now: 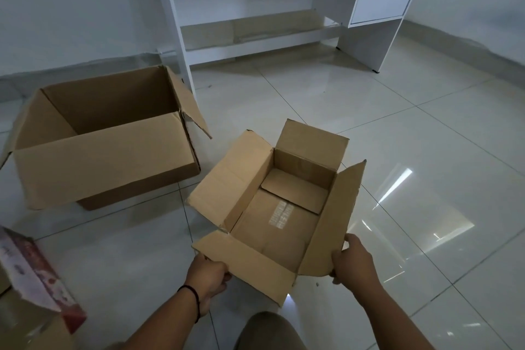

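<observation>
A small brown cardboard box (279, 224) sits open in front of me on the tiled floor, all flaps spread, with a strip of clear tape on its inner bottom. My left hand (209, 275) grips the near flap at its left corner, fingers curled under it. My right hand (352, 260) grips the near end of the right-hand flap. The box holds nothing that I can see.
A larger open cardboard box (105, 156) stands to the left. A red and white printed carton (37, 273) lies at the lower left. A white desk (366, 34) stands against the wall behind. My knee (270, 332) shows at the bottom.
</observation>
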Tool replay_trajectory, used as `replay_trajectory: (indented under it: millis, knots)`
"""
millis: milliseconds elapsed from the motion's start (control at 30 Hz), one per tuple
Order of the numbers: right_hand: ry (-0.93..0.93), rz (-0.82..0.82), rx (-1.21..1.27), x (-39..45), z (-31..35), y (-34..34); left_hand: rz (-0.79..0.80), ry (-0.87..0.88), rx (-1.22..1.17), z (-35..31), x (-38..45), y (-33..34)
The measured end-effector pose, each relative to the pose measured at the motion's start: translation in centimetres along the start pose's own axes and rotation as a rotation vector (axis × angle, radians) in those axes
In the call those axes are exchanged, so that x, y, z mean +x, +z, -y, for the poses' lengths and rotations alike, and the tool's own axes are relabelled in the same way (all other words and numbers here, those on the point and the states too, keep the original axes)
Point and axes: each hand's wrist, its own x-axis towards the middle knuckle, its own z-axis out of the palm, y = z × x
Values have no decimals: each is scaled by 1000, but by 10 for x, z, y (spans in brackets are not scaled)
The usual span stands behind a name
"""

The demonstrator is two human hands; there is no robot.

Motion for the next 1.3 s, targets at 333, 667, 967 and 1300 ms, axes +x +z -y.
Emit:
replay_trajectory:
  millis: [333, 667, 967, 1300]
  knots:
    - [141, -14, 413, -14, -12, 26, 22, 160, 120, -6, -9, 33]
    - [267, 134, 490, -16, -3, 33, 50, 283, 348, -30, 10, 29]
    - [211, 171, 590, 9, 0, 15, -119, 408, 307, -29, 12, 37]
    - [223, 99, 716, 12, -2, 28, -11, 410, 280, -45, 33, 36]
